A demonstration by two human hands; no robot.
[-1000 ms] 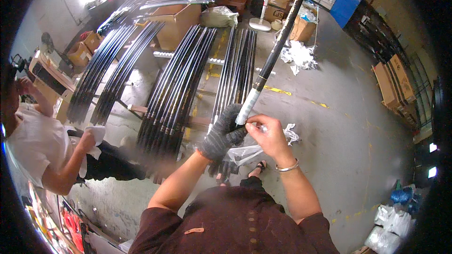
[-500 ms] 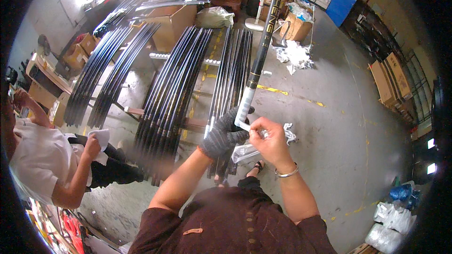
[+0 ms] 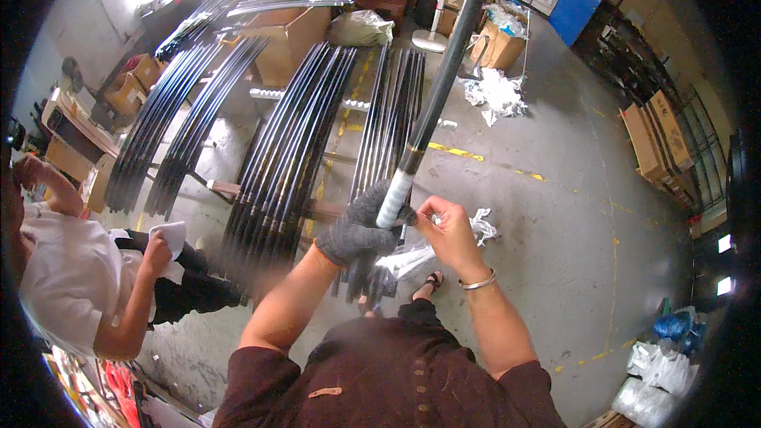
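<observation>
A long black fishing rod (image 3: 446, 79) slants up and away from me. White wrapping (image 3: 395, 200) covers its near end. My left hand (image 3: 358, 231), in a dark grey knit glove, is closed around that wrapped end. To the right of it, my bare right hand (image 3: 450, 231), with a silver bangle at the wrist, pinches a small bit of white strip (image 3: 436, 220) between thumb and forefinger. Its fingertips are close to the rod's end; whether they touch it I cannot tell. Below my hands hangs clear plastic film (image 3: 406, 260).
Bundles of black rods (image 3: 293, 143) rest on low racks ahead and left. A person in a white shirt (image 3: 75, 277) stands at left, holding a white cloth (image 3: 168, 238). White scraps (image 3: 495, 91) lie on the floor near a pedestal fan (image 3: 430, 38). Cartons (image 3: 658, 135) stand at right.
The rod has turned, so its lettering no longer shows, and its wrapped end has shifted slightly down and left with my left hand. The strip stretched to my right hand is now mostly hidden.
</observation>
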